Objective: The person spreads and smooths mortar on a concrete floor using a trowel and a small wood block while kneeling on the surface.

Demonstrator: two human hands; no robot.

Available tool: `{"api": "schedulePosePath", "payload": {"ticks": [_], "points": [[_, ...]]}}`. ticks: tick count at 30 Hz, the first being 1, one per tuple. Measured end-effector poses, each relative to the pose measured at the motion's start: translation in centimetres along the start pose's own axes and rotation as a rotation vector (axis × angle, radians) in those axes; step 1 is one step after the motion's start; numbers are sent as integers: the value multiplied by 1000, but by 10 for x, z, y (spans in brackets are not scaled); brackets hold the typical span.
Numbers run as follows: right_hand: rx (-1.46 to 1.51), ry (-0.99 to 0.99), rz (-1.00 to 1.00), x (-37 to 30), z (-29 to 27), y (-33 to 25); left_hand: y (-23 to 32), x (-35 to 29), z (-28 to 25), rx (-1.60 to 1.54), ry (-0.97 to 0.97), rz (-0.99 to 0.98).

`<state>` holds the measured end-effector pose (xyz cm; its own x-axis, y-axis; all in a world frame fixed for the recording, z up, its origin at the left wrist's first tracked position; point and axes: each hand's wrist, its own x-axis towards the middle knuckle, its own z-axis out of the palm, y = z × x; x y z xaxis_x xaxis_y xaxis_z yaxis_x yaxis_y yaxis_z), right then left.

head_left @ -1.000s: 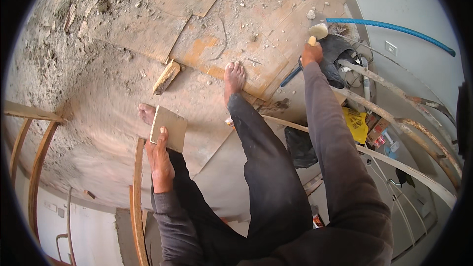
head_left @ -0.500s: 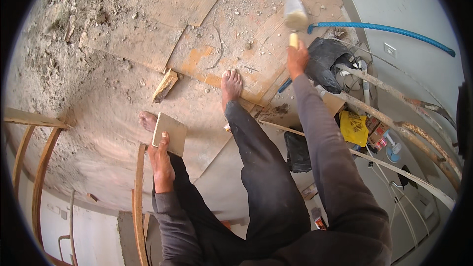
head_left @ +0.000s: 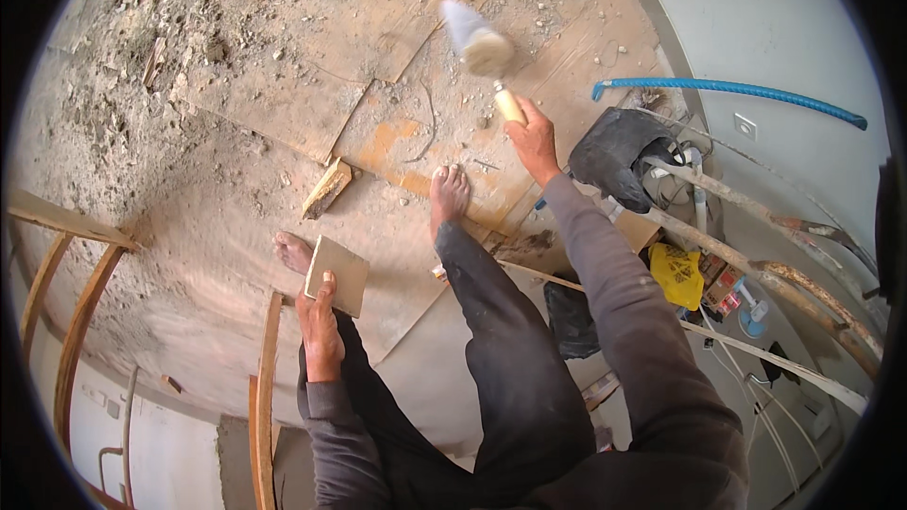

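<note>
My right hand (head_left: 535,144) is closed round the pale handle of a trowel (head_left: 470,35), held out over the dusty floor. On the trowel's blade sits a lump of beige mortar (head_left: 487,54); the blade is smeared by motion. My left hand (head_left: 323,335) grips a flat square tile (head_left: 340,276) by its near left edge, the thumb on the upper face. The tile is held above my left leg, close to my left foot. Its underside, and the fingers beneath it, are hidden.
Rubble and dirt (head_left: 189,47) cover the far left floor. A wood block (head_left: 327,189) lies ahead of my feet. A wooden ladder-like frame (head_left: 80,321) stands at left. Bent poles (head_left: 727,255), a black bag (head_left: 614,153), a yellow bag (head_left: 675,274) and a blue hose (head_left: 737,85) are at right.
My right hand has swung the loaded trowel to the left and slightly nearer. The left hand still holds the tile; the whole view has shifted a little.
</note>
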<state>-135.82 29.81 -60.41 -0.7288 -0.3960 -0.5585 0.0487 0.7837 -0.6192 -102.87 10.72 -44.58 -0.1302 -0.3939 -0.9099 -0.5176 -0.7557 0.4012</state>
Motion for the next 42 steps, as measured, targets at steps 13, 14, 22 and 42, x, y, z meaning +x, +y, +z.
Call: {"api": "schedulePosePath", "payload": {"ticks": [13, 14, 22, 42], "points": [[268, 122, 88, 25, 18, -36, 5, 0, -5, -33, 9, 22], [213, 153, 31, 21, 16, -36, 5, 1, -5, -42, 9, 17], [-126, 281, -58, 58, 21, -52, 4, 4, -15, -135, -7, -4], [-287, 293, -147, 84, 132, -136, 18, 0, -28, -190, 2, 42]]}}
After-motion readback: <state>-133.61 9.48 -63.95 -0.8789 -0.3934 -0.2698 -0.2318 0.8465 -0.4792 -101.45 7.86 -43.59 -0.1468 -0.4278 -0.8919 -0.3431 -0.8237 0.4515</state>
